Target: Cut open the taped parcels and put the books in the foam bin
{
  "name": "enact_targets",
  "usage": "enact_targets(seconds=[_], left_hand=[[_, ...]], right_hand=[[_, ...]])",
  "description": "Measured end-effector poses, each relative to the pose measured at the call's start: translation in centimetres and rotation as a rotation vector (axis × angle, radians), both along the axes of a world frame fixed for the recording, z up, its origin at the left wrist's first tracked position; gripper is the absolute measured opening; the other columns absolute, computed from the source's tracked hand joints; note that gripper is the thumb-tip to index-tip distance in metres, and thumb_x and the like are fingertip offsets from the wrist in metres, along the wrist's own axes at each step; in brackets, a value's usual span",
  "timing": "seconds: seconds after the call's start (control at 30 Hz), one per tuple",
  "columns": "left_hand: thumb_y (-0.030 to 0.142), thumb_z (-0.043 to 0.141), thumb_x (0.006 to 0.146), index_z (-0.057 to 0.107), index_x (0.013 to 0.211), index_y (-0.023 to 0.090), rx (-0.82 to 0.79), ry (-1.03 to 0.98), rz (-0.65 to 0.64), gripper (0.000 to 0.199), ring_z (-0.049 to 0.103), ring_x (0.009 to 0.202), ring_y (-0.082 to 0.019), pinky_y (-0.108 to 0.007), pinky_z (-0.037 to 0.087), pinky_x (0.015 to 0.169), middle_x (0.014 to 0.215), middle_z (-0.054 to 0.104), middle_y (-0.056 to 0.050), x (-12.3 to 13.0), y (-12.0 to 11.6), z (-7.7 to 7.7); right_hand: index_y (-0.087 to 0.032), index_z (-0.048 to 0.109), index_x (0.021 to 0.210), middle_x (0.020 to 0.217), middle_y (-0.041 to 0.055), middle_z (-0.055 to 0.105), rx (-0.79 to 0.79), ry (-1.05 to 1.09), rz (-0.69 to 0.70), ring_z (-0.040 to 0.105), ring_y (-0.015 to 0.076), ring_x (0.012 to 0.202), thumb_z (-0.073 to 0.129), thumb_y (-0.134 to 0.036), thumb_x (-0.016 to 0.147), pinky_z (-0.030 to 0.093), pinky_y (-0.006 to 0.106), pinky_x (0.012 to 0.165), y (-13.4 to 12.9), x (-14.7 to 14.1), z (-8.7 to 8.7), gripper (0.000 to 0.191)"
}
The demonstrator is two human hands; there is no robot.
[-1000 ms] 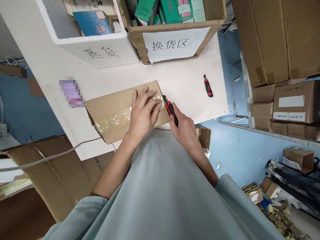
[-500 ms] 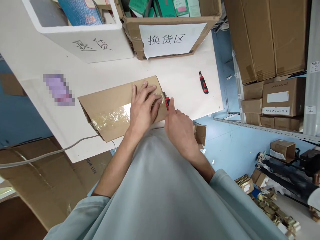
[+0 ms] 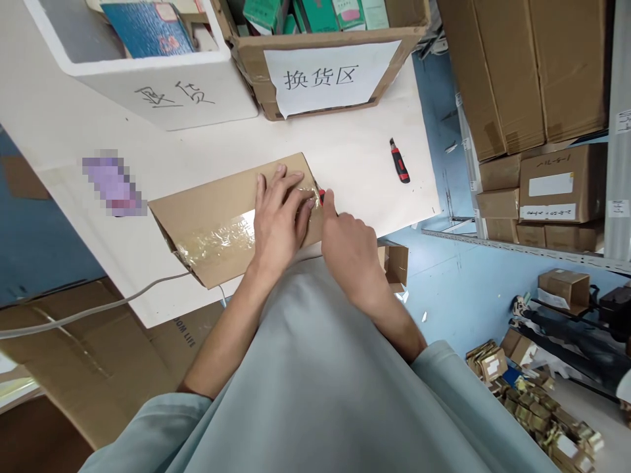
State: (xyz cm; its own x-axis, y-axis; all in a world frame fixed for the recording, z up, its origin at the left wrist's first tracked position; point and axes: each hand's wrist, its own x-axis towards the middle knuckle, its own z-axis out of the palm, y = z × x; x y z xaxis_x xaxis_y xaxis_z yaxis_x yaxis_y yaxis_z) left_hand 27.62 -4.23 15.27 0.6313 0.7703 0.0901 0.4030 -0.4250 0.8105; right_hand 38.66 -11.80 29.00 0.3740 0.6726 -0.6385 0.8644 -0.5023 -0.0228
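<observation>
A flat cardboard box with shiny clear tape lies at the front edge of the white table. My left hand rests on its top near the right end, fingers spread and pressing down. My right hand is closed round a red utility knife, most of which the fingers cover. The knife's front is at the box's right end, by the tape; its blade cannot be made out. A second utility knife, black and red, lies on the table farther right.
At the back stand a white foam bin and a carton of green packs. A blurred purple item lies at left. A cable passes the box's left end. Shelves of boxes stand right; a person's legs show lower right.
My right hand has shifted slightly toward the box, and less of the red knife shows. The left hand keeps its place on the box. The whole view has moved a little.
</observation>
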Motion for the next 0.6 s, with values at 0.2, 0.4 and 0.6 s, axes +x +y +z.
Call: enact_targets(seconds=[0.2, 0.4, 0.6], left_hand=[[0.055, 0.052, 0.118, 0.073, 0.125, 0.031, 0.071, 0.052, 0.010, 0.033, 0.045, 0.170, -0.037, -0.071, 0.017, 0.144, 0.157, 0.071, -0.010, 0.0, -0.2, 0.0], [0.053, 0.053, 0.118, 0.074, 0.123, 0.030, 0.093, 0.067, 0.026, 0.032, 0.047, 0.169, -0.036, -0.069, 0.017, 0.145, 0.158, 0.071, -0.011, 0.1, 0.3, -0.2], [0.050, 0.055, 0.117, 0.075, 0.125, 0.031, 0.077, 0.087, 0.025, 0.028, 0.045, 0.171, -0.034, -0.067, 0.014, 0.147, 0.160, 0.070, -0.009, -0.2, -1.2, 0.2]], right_hand=[[-0.008, 0.024, 0.184, 0.106, 0.0184, 0.083, -0.063, 0.008, 0.027, 0.084, 0.0253, 0.095, 0.052, -0.025, 0.117, 0.067, 0.030, 0.080, -1.8, -1.1, 1.0, 0.075], [-0.010, 0.018, 0.185, 0.114, 0.0202, 0.083, -0.018, 0.055, 0.021, 0.084, 0.0267, 0.100, 0.050, -0.020, 0.117, 0.067, 0.034, 0.086, -1.8, 0.1, -0.4, 0.076], [-0.013, 0.016, 0.186, 0.113, 0.0185, 0.083, -0.068, 0.094, 0.002, 0.084, 0.0243, 0.095, 0.052, -0.016, 0.114, 0.067, 0.033, 0.084, -4.2, 0.3, -0.5, 0.080]])
